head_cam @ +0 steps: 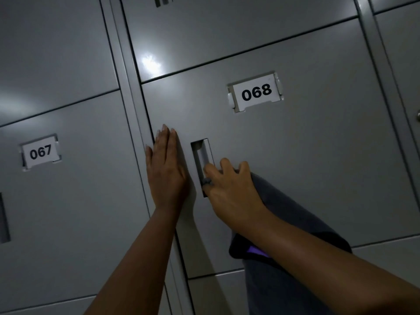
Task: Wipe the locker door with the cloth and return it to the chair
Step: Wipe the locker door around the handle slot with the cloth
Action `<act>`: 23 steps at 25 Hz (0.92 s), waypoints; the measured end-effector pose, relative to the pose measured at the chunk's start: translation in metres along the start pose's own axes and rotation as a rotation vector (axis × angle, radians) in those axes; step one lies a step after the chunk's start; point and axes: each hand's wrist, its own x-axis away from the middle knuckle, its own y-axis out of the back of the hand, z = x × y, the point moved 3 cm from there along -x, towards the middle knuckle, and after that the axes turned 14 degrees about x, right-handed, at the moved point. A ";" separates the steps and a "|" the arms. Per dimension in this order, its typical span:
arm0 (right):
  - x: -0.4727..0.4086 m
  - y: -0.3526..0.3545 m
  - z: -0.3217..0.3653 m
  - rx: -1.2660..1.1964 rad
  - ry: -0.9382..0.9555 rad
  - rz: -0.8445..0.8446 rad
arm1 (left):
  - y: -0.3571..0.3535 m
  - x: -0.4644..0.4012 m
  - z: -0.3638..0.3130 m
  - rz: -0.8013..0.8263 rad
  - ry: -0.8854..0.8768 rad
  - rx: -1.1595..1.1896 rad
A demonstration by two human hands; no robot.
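Note:
The grey locker door (306,155) carries a white label reading 068 (256,91) and has a recessed handle (201,160) at its left side. My left hand (164,169) lies flat against the door's left edge, fingers together and pointing up. My right hand (229,189) holds a dark grey cloth (293,223) and presses a bunched bit of it into the lower part of the handle recess. Most of the cloth hangs down under my right forearm, showing a purple patch near its lower fold. The chair is out of view.
Locker 067 (41,152) is on the left, beyond a vertical frame post (134,105). More grey locker doors sit above, below and to the right. A small knob (418,115) shows at the right edge.

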 end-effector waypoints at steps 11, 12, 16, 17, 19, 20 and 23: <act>-0.085 0.020 -0.068 0.022 -0.142 -0.601 | -0.001 0.002 -0.001 0.045 -0.005 0.001; -0.083 0.012 -0.061 0.017 -0.144 -0.534 | -0.001 0.001 0.000 0.043 -0.009 0.003; -0.045 -0.018 -0.034 -0.091 0.094 -0.368 | -0.003 0.002 0.002 0.026 -0.012 0.031; -0.033 -0.024 -0.032 -0.052 0.151 -0.346 | -0.003 0.002 0.002 0.025 -0.010 0.040; -0.011 -0.036 -0.030 0.020 0.219 -0.309 | -0.003 0.002 0.003 0.023 -0.015 0.064; 0.000 -0.042 -0.029 0.043 0.245 -0.292 | -0.003 0.003 0.003 0.021 -0.016 0.075; 0.032 -0.057 -0.021 0.039 0.301 -0.271 | -0.002 0.003 0.001 0.006 0.003 0.095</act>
